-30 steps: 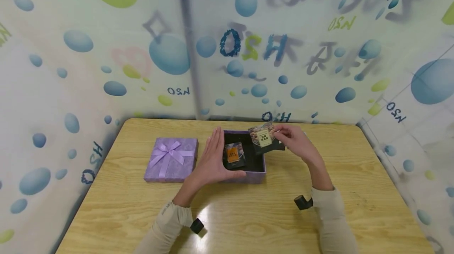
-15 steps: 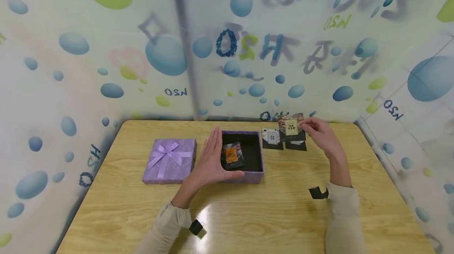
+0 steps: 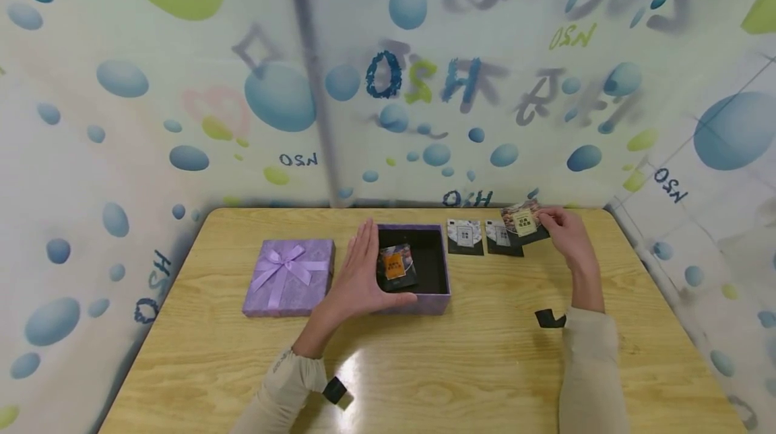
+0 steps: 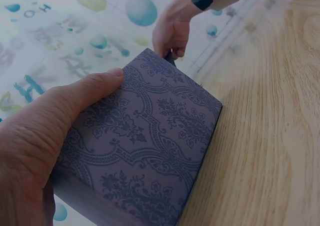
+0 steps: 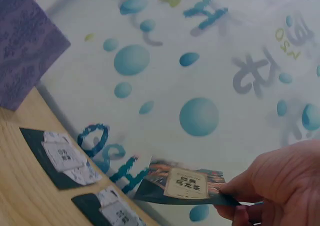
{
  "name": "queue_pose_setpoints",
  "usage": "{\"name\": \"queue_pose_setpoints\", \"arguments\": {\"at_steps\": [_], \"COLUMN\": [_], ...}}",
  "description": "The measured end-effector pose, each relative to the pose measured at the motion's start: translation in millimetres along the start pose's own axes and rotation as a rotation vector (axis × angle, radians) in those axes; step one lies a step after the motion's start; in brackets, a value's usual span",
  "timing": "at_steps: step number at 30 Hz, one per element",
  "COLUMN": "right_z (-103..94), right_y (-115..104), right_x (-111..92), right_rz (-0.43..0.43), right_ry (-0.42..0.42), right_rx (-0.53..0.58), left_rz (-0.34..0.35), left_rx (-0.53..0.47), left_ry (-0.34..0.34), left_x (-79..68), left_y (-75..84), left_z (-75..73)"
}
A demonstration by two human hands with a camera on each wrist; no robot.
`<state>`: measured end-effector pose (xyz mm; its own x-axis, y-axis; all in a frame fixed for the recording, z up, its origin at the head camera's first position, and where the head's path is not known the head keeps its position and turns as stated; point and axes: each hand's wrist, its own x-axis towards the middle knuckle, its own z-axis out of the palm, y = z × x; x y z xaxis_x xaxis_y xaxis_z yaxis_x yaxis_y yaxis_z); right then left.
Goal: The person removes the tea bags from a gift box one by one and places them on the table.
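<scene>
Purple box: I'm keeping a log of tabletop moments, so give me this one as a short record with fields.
Box: open, on wooden table
Visible inside: orange-labelled packet
Left hand: touches box's left and front sides
Right hand: pinches cream-labelled packet
Right of box: two white-labelled packets, lying flat
Left of box: purple lid with ribbon bow

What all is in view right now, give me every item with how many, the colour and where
Table: one, light wood, beneath everything
Wall covering: one, white with blue-green spots, behind
Box: one, purple, black inside, centre
Ribboned lid: one, purple, left
Orange-labelled packet: one, dark, inside box
Pale-labelled packets: two, black-grey, right of box
Cream-labelled packet: one, dark-brown, held, far right
Wrist devices: two, black, at wrists
Sleeves: two, beige, forearms
Hands: two, bare; left hand against box, right hand pinching packet
</scene>
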<state>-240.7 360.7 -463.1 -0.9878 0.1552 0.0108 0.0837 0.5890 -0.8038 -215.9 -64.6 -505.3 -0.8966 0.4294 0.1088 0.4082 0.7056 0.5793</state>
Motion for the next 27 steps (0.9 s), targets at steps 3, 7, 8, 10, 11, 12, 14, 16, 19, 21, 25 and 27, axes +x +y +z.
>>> {"name": "queue_pose_setpoints", "arguments": {"at_steps": [3,7,8,10,11,12,14,16,19,21,25,27], "right_z": [-1.2,-2.4,-2.7,-3.8,-4.4,-4.8,-4.9,-5.1,-3.7,-2.2,0.2,0.8], "right_y": [9,23,27,34,38,41,45,49,54,58,62,63], "right_x": [2,6,7,8,9,9,9,10,10,10,10,9], "right_rz": [0.047,0.131,0.15,0.178,0.192,0.207,0.238,0.268,0.296,0.314,0.376,0.405], "right_ry": [0.042,0.085,0.092,0.102,0.109,0.12,0.137,0.145,0.149,0.142,0.137,0.134], "right_rx": [0.009,0.006,-0.005,-0.026,-0.039,-0.057,-0.079,-0.093,-0.116,-0.129,-0.157,-0.178], "left_rz": [-0.003,0.0,-0.002,-0.003,-0.004,-0.005,-0.009,-0.009,-0.008,-0.003,0.002,0.002], "left_rx": [-0.002,0.0,0.001,0.004,0.005,0.006,0.009,0.011,0.015,0.012,0.013,0.015], "left_ry": [-0.001,0.003,0.003,0.003,0.001,-0.001,-0.008,-0.011,-0.009,-0.005,0.001,0.002], "left_x": [-0.6,-0.7,-0.6,-0.2,-0.1,0.0,0.2,0.1,-0.2,-0.5,-0.8,-0.7], "left_y": [0.5,1.2,1.3,1.6,1.6,1.7,2.1,2.2,2.7,3.1,3.4,3.1], "left_z": [-0.8,-1.4,-1.5,-1.6,-1.6,-1.7,-1.8,-1.9,-2.2,-2.3,-2.3,-2.2]}}
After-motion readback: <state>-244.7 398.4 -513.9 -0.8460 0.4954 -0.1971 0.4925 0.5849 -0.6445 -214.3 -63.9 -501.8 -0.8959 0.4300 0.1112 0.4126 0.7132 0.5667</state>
